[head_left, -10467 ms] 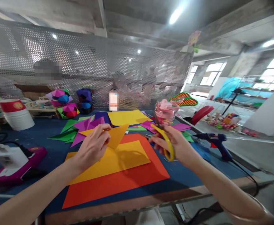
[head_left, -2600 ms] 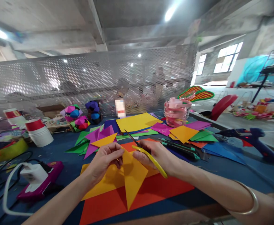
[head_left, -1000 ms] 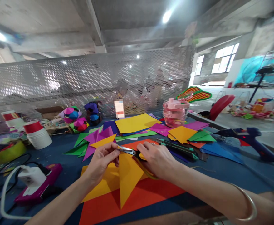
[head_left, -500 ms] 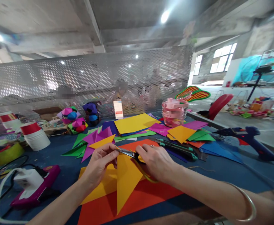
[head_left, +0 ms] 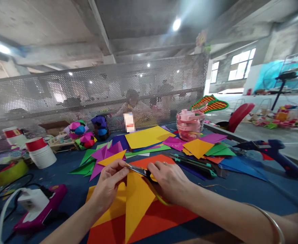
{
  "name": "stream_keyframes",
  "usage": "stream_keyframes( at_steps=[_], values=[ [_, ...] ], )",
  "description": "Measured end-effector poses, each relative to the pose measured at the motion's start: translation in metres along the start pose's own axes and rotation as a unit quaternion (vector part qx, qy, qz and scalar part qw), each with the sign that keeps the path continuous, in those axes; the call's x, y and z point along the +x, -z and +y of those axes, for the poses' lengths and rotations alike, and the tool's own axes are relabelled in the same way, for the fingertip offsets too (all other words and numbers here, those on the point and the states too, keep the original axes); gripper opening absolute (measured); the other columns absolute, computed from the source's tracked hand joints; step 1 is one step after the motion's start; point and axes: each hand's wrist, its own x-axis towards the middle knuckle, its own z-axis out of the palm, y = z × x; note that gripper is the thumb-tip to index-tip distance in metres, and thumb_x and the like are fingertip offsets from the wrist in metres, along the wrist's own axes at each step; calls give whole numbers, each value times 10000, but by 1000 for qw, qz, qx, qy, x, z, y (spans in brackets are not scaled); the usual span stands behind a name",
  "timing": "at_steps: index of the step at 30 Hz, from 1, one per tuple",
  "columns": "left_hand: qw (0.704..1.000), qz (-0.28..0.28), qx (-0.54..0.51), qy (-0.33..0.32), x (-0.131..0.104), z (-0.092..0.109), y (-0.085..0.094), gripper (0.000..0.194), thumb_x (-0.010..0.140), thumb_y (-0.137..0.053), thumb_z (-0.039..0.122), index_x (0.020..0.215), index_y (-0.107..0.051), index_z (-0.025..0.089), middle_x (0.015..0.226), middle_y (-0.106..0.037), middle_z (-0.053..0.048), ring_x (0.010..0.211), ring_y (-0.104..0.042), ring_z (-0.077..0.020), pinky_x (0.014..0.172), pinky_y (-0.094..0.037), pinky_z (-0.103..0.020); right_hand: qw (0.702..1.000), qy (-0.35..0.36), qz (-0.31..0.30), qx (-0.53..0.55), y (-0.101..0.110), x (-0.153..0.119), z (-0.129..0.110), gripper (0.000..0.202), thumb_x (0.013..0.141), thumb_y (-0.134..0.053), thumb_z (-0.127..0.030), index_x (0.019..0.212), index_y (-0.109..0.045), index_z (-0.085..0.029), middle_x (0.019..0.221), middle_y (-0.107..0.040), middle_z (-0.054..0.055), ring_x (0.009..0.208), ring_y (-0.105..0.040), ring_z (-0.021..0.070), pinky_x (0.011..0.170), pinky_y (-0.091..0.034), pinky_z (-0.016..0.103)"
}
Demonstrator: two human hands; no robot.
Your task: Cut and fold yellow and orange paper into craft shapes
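Observation:
My left hand (head_left: 112,179) pinches the top of a folded yellow-orange paper (head_left: 138,203), which hangs down to a long point. In my right hand (head_left: 169,178) is a pair of scissors (head_left: 139,170) with yellow handles; its blades lie across the top of the paper, close to my left fingertips. The blades look closed or nearly so. Below are another yellow-orange sheet (head_left: 110,211) and a red-orange sheet (head_left: 164,217) on the blue table. A cutter knife (head_left: 194,166) with green ends lies just beyond my right hand.
Cut purple paper (head_left: 108,152) and green pieces lie behind my left hand, a yellow sheet stack (head_left: 149,137) at the back. A glue gun (head_left: 271,152) and pink jug (head_left: 189,125) are right. A purple power strip (head_left: 42,211), corded, and white cups (head_left: 40,154) are left.
The view has tilted and shifted slightly, so everything sits a little lower in the picture. Both hands keep their hold on the paper and scissors; the blades stay at the paper's top.

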Motion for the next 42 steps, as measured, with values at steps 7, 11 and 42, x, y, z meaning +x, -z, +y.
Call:
stream_keyframes(
  at_steps=[7,11,42],
  values=[
    [1000,-1,-9,6,1,-4,3,256,725,-924,387,770,-731,224,679,-610,41,593,-548,-80,556,-439,-159,1000,7,-7,-3,-1,0,-1,129,1013,-558,-280,1049,-595,-162,932,-701,87,723,-674,223,551,-147,334],
    [1000,0,-11,9,1,-4,3,261,722,-924,392,772,-733,221,673,-609,38,581,-542,-83,542,-429,-166,1000,10,-2,-3,-4,1,0,139,1020,-547,-294,1055,-589,-167,939,-697,85,716,-674,225,550,-141,336],
    [1000,11,-10,18,0,-1,0,313,698,-932,385,768,-683,207,674,-608,33,579,-532,-92,534,-425,-178,999,14,-32,-1,8,-2,-2,131,933,-544,-127,1046,-601,-159,933,-726,109,704,-688,223,537,-191,320]
  ],
)
